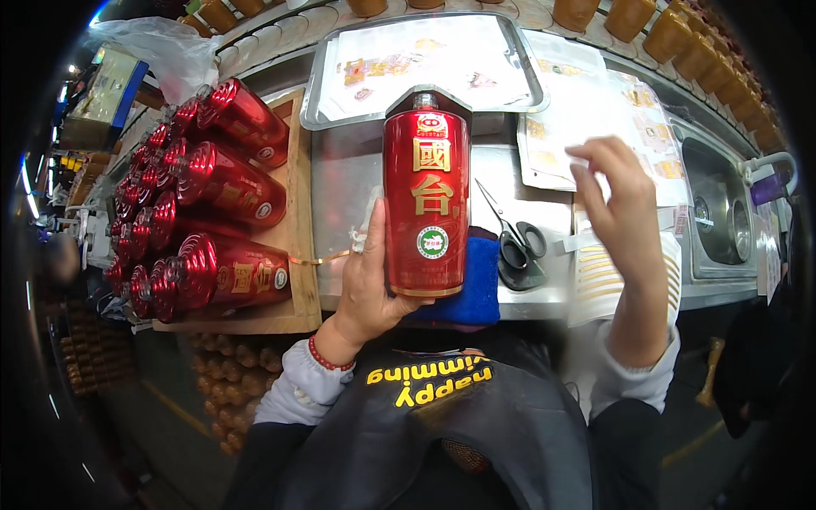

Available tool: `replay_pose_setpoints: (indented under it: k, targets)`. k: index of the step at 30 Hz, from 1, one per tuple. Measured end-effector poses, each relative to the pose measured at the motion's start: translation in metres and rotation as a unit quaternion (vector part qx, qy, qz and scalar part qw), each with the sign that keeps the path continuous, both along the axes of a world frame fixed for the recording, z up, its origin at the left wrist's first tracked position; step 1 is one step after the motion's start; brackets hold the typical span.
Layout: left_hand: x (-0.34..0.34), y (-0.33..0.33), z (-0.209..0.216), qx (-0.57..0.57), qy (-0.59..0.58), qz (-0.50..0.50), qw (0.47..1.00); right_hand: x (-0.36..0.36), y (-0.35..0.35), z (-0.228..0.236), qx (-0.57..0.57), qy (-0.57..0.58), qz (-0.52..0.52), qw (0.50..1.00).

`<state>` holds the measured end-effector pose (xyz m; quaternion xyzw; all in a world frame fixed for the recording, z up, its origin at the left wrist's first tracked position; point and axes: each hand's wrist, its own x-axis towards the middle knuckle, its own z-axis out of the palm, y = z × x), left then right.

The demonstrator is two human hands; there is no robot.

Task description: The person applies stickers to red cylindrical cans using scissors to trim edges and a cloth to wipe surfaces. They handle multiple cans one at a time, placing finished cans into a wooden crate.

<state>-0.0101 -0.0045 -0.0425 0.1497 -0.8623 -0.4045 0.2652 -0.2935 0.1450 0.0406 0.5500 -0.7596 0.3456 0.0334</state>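
My left hand (361,285) is wrapped round a glossy red bottle (427,204) with gold characters and a round green-and-white sticker. The bottle stands upright, its front turned toward me, and a white wrapping shows on one finger of that hand. My right hand (619,191) is raised over the sheets of labels (561,127) at the right, thumb and forefinger bent but apart, with nothing visible between them. Beneath the bottle lies a folded blue cloth (481,280). A pair of black-handled scissors (514,246) rests beside it.
At left, a wooden crate (297,204) holds several red bottles (238,191) lying on their sides. A metal tray (319,93) with label sheets stands behind. A sheet of gold strips (625,276) lies at right, near a sink (710,153). Brown jars (667,34) line the back.
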Motion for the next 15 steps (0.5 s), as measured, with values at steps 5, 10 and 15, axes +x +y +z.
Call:
replay_pose_setpoints:
  k: [5,10,15]
  targets:
    - [0.001,-0.002,0.000,-0.015,0.013,0.003,1.000,-0.073,-0.087,-0.018,0.084,0.096,0.026,0.992]
    - [0.002,-0.002,0.010,-0.106,-0.009,0.022,0.994,-0.090,-0.169,-0.033,0.147,0.140,0.067,0.977]
    - [0.000,-0.005,0.006,-0.079,0.014,0.020,0.997,-0.110,-0.249,-0.050,0.177,0.129,0.087,0.972]
